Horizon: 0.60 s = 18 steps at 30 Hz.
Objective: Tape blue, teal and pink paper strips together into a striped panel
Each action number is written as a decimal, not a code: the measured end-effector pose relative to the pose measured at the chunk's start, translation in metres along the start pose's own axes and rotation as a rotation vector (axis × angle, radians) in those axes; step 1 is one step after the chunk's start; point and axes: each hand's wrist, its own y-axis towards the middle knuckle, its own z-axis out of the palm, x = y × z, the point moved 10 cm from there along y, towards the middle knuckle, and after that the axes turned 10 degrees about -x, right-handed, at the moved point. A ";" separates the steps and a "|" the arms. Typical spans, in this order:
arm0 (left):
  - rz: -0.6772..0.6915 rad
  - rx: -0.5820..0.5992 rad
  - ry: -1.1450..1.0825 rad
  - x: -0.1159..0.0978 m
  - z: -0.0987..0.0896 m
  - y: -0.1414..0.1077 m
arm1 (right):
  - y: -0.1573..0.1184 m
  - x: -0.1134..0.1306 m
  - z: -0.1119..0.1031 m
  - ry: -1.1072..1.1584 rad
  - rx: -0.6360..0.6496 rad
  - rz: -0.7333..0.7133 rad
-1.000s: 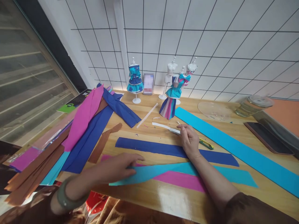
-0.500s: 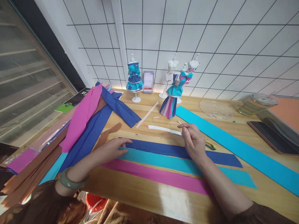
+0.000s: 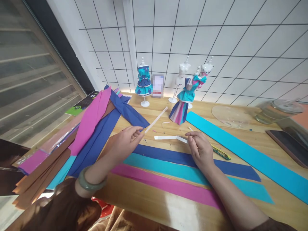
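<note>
My left hand (image 3: 127,141), with a green bangle on its wrist, is over the left ends of the strips. Its fingers are slightly apart, by the lower end of a thin pale strip (image 3: 156,119). My right hand (image 3: 199,149) pinches the right end of a narrow white strip (image 3: 165,138), which has a bend near the fingers. Below the hands, a dark blue strip (image 3: 166,155), a turquoise strip (image 3: 156,162) and a pink strip (image 3: 163,183) lie side by side, partly under my right forearm.
Small mannequins stand at the back, one in a blue dress (image 3: 143,80), another in a striped skirt (image 3: 186,93). Folded fabric (image 3: 90,117) is piled left. To the right are a long turquoise band (image 3: 231,144), a yellow-green cutter (image 3: 221,152), a glass jar (image 3: 276,112) and a phone (image 3: 288,144).
My left hand has left the ends of the blue and turquoise strips and moved up and right, towards the thin pale strip. The view has shifted slightly; my right hand keeps its pinch.
</note>
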 end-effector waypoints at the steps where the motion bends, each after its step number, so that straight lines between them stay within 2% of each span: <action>1: -0.036 0.005 -0.128 -0.006 0.007 0.003 | 0.001 0.003 -0.001 -0.015 0.014 -0.035; 4: -0.101 0.082 -0.394 -0.018 0.037 0.011 | 0.005 0.011 -0.003 -0.070 0.080 -0.138; 9: -0.241 0.318 -0.609 -0.018 0.088 0.006 | 0.008 0.013 -0.003 -0.159 0.189 -0.248; 12: -0.278 0.451 -0.661 -0.015 0.104 -0.003 | 0.008 0.006 0.000 -0.205 0.225 -0.259; 18: -0.364 0.676 -0.742 -0.002 0.122 -0.024 | 0.007 -0.006 0.005 -0.273 0.284 -0.239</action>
